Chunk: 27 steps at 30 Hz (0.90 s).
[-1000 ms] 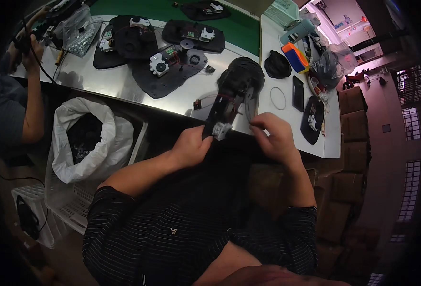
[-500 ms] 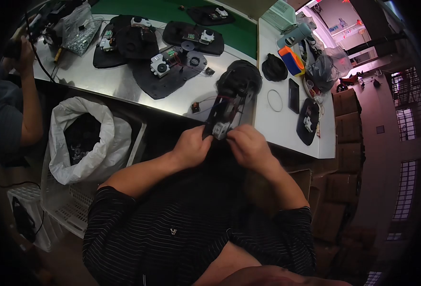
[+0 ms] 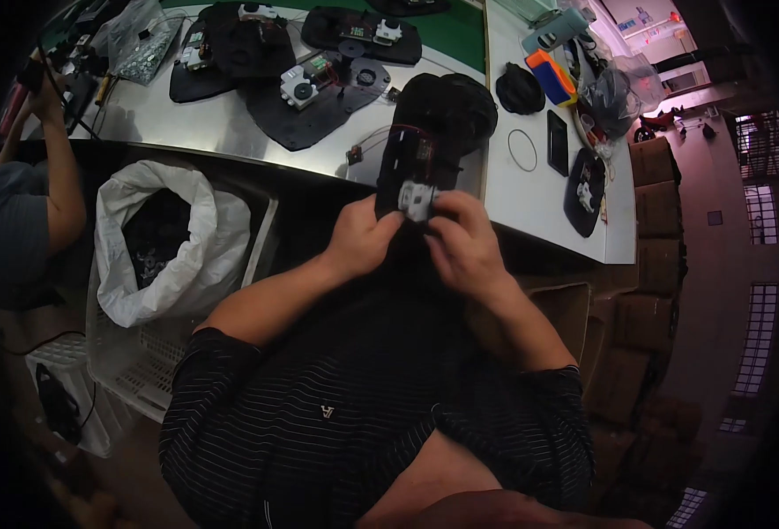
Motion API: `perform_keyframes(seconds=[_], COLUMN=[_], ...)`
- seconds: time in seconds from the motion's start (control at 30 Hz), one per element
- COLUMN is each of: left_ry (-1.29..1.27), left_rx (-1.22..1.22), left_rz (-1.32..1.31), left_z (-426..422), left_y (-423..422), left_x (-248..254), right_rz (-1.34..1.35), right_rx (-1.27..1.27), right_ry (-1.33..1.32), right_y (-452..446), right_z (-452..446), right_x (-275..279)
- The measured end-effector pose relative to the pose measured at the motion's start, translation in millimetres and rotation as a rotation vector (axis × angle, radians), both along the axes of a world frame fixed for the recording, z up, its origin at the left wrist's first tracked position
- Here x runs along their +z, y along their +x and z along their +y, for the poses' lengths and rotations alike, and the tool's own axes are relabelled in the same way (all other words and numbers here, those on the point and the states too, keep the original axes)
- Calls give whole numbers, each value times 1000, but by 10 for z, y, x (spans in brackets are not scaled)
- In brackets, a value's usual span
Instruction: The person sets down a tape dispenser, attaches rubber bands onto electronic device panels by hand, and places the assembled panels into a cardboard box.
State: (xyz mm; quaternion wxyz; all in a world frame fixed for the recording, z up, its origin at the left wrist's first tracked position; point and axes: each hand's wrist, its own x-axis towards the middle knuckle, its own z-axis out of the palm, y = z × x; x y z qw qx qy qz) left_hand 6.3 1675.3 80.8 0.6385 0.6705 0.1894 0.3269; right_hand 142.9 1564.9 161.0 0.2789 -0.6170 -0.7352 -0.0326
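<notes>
My left hand (image 3: 363, 238) grips the near end of a black panel assembly (image 3: 393, 167) at the bench's front edge. On that end sits a white module (image 3: 417, 200), with a circuit board and red wires beyond it. Closed fingers of my right hand (image 3: 467, 240) touch the right side of the white module; whether they pinch it or something small is hidden. A small part on thin wires (image 3: 354, 154) lies left of the assembly. Behind the panel is a rounded black part (image 3: 469, 101).
Several black panels with white modules (image 3: 299, 86) lie on the metal bench (image 3: 204, 132). To the right are a phone (image 3: 558, 143), a wire ring (image 3: 522, 150) and an orange-blue roll (image 3: 551, 78). A white sack (image 3: 156, 304) stands lower left, near a co-worker's arm (image 3: 61, 181).
My right hand has come in from the right to the white module. The panel, flatter to view now, shows its board more clearly. The camera view has shifted slightly.
</notes>
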Motion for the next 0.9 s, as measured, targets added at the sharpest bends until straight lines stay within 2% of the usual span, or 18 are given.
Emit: perform_keyframes(seconds=[0.13, 0.23, 0.37, 0.67, 0.73, 0.8, 0.9], left_ry=[-84, -119, -179, -168, -164, -255, -253], left_rx=[20, 12, -39, -60, -99, -56, -131], left_rz=[-43, -9, 80, 93, 128, -89, -18], left_z=[-43, -14, 46, 80, 116, 145, 227], left_y=[36, 12, -14, -36, -44, -27, -79], left_x=[-40, -23, 1, 6, 22, 17, 36], right_rz=[-27, -100, -92, 80, 158, 166, 319], right_rx=[-40, -147, -170, -271, -412, -438, -439], right_ry=[6, 44, 0, -30, 44, 48, 69], right_y=[-18, -51, -25, 81, 212, 332, 375], right_z=[-44, -49, -85, -203, -257, -334, -400], right_x=[-101, -53, -103, -259, -262, -293, -324])
